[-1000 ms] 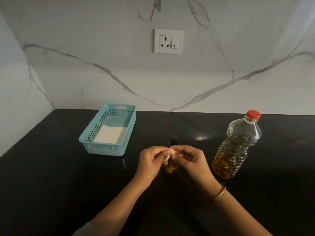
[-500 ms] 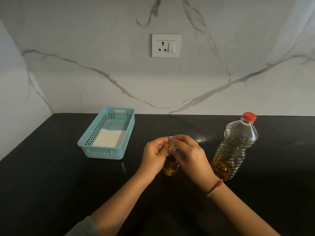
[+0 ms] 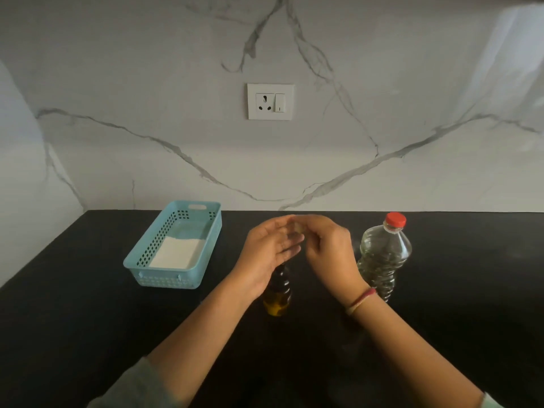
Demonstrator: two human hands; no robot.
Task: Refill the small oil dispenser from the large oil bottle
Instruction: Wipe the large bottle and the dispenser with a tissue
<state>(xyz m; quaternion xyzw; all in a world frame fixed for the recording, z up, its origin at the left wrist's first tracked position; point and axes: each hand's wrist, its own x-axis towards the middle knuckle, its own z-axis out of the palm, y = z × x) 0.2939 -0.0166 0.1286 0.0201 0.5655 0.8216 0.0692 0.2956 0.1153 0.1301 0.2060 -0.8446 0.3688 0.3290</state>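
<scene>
The small oil dispenser [image 3: 277, 293] stands on the black counter [image 3: 88, 319], dark at the top, with a little amber oil at its base. Its top is hidden behind my hands. To its right stands the large clear oil bottle [image 3: 382, 254], upright with its red cap [image 3: 396, 220] on. Both hands are raised above the dispenser. My right hand [image 3: 328, 250] pinches a small pale piece [image 3: 297, 228] at its fingertips. My left hand [image 3: 269, 250] is beside it with fingers nearly straight, touching the piece. The hands are blurred.
A light blue perforated basket [image 3: 176, 278] with a white sheet inside sits at the left of the counter. A marble wall with a white socket [image 3: 270, 101] rises behind. A side wall closes the left end.
Both hands have risen from the dispenser's top with the small pale piece. The left fingers have straightened. The camera view has tilted upward.
</scene>
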